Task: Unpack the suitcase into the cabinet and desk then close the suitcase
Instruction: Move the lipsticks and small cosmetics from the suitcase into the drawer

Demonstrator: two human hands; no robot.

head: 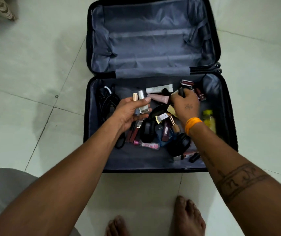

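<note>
**Suitcase open flat on the floor, both hands in the near half**

Suitcase, a black hard shell with grey fabric lining, lies open on pale floor tiles ahead of bare toes. Above its near half, strewn with cosmetics, the left hand curls round a clear silver-capped bottle and a gold-capped tube. The right hand, with an orange wristband, pinches a small dark item. Black cables lie leftward, a yellow bottle rightward. The far half shows only lining.
</note>
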